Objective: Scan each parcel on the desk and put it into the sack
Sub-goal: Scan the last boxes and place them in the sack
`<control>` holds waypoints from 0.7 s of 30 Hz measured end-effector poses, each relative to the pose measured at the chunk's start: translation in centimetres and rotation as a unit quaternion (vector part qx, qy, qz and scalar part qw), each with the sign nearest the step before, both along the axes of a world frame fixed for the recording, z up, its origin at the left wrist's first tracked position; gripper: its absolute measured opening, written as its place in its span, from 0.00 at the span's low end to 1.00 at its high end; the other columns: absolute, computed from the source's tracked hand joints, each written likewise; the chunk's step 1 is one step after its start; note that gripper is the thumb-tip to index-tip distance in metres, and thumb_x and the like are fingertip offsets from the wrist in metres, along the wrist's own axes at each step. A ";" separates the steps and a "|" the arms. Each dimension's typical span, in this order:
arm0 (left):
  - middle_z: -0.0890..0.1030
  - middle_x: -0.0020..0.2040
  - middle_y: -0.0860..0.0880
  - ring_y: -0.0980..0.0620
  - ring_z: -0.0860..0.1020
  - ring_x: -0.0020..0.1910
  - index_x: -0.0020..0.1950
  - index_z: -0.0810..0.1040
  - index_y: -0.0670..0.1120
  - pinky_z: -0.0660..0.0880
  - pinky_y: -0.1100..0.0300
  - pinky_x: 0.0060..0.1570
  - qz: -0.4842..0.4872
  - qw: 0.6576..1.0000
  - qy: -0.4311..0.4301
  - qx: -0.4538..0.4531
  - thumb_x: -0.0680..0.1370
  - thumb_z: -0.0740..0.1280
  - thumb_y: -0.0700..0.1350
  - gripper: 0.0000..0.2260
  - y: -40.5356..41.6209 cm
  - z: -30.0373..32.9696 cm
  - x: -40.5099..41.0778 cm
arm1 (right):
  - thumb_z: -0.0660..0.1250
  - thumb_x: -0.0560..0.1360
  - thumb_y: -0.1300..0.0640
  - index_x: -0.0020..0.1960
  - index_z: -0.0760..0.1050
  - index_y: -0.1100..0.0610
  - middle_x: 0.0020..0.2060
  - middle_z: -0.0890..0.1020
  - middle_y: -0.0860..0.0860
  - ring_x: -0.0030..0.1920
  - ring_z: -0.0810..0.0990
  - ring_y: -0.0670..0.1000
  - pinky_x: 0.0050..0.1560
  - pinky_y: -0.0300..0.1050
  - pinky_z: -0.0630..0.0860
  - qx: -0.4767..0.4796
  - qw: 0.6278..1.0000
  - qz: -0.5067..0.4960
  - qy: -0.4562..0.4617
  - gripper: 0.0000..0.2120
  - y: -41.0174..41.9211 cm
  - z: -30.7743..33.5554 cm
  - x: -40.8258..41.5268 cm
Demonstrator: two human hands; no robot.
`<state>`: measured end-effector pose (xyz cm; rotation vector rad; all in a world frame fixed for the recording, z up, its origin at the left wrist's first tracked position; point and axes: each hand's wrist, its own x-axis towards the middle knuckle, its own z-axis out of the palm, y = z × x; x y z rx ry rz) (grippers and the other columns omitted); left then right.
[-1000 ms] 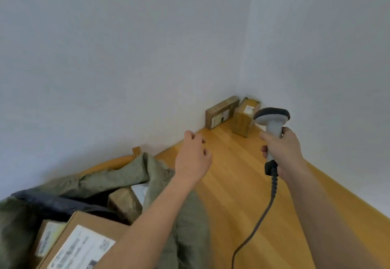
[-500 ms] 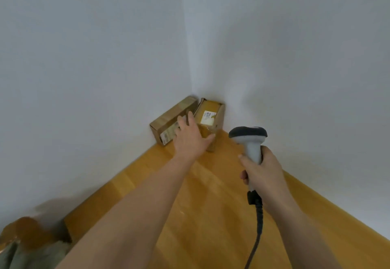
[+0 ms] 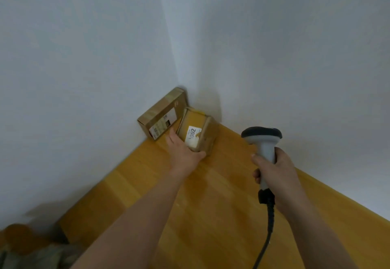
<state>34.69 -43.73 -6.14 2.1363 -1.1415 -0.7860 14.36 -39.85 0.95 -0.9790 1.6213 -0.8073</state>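
We work at the far corner of the counter point(image 3: 211, 205), where two walls point(image 3: 84, 58) meet. The flat parcel point(image 3: 162, 113) leans on edge against the left wall. The small parcel point(image 3: 197, 135) touches it and is tilted, its label facing us. Our left hand point(image 3: 184, 155) is the nearer grip: it clasps the small parcel's near corner. Our right hand point(image 3: 272, 169), well to the right, closes round the scanner point(image 3: 263, 144), whose head points toward the corner. The sack point(image 3: 38, 256) lies near left.
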 end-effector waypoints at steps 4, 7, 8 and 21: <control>0.58 0.68 0.51 0.55 0.64 0.63 0.76 0.53 0.46 0.70 0.67 0.52 -0.062 0.997 -0.019 -0.048 0.64 0.80 0.44 0.49 5.5 1.6 -0.6 | 0.68 0.78 0.47 0.55 0.72 0.53 0.44 0.82 0.57 0.34 0.77 0.52 0.37 0.48 0.76 0.006 0.999 -0.025 -0.032 0.12 1.1 1.5 0.3; 0.57 0.69 0.53 0.60 0.63 0.61 0.75 0.56 0.49 0.75 0.70 0.50 -0.137 0.979 -0.088 -0.124 0.63 0.80 0.41 0.47 9.3 3.6 -0.6 | 0.69 0.74 0.40 0.55 0.73 0.53 0.50 0.83 0.56 0.37 0.78 0.51 0.40 0.49 0.79 0.023 0.996 -0.039 -0.073 0.19 2.7 3.0 1.0; 0.57 0.70 0.53 0.58 0.63 0.65 0.75 0.57 0.49 0.76 0.65 0.56 -0.159 0.967 -0.130 -0.152 0.63 0.80 0.41 0.47 10.6 4.2 -0.3 | 0.69 0.73 0.38 0.57 0.73 0.54 0.50 0.83 0.56 0.37 0.78 0.51 0.40 0.48 0.79 0.032 0.995 -0.042 -0.088 0.22 3.3 3.5 1.3; 0.63 0.69 0.43 0.40 0.60 0.73 0.74 0.56 0.49 0.80 0.48 0.54 -0.279 0.770 -0.458 -0.346 0.59 0.78 0.35 0.49 28.3 13.4 5.4 | 0.73 0.64 0.35 0.54 0.79 0.60 0.34 0.80 0.53 0.30 0.73 0.50 0.33 0.45 0.73 0.051 0.980 0.080 -0.177 0.32 19.0 10.4 5.3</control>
